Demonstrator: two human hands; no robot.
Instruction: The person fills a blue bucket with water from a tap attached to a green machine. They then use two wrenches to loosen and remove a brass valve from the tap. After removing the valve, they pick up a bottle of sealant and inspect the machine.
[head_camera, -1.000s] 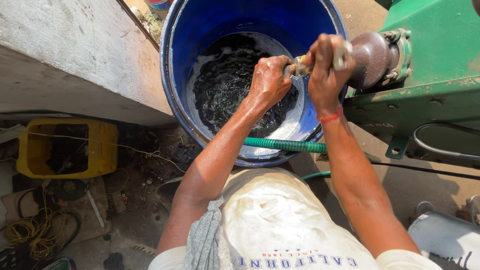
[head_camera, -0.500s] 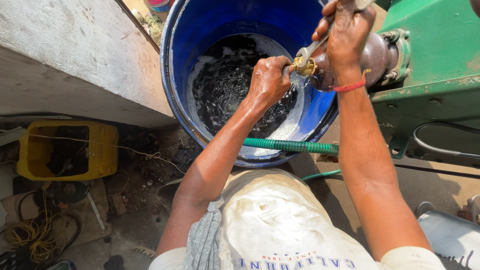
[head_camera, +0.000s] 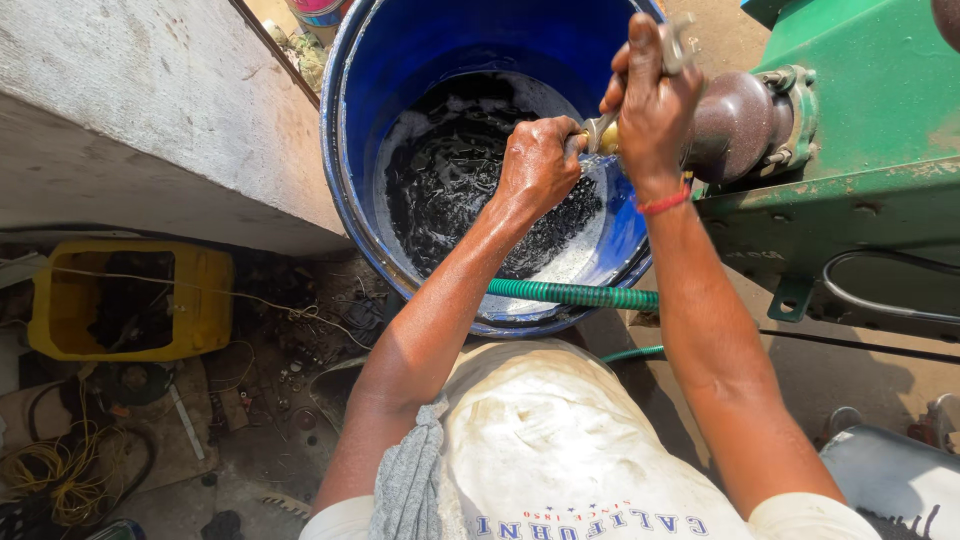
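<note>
Two hands at the brass tap fitting (head_camera: 603, 137) over the blue drum (head_camera: 350, 160). Left hand (head_camera: 537, 165) clenched round the fitting; right hand (head_camera: 652, 105) gripping a spanner (head_camera: 678, 42) on it. Fitting looks seated on the green machine's outlet (head_camera: 735, 120); tightening seems unfinished. Dark liquid in the drum beyond.

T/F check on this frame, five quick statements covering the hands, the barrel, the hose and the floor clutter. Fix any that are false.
1. The blue barrel holds dark foamy liquid. True.
2. The right hand grips a metal wrench. True.
3. The left hand rests on the yellow container. False: it is closed at the brass fitting over the barrel.
4. The green ribbed hose lies coiled on the floor. False: it runs straight across the barrel's near rim.
5. The green machine stands on the person's right. True.
</note>
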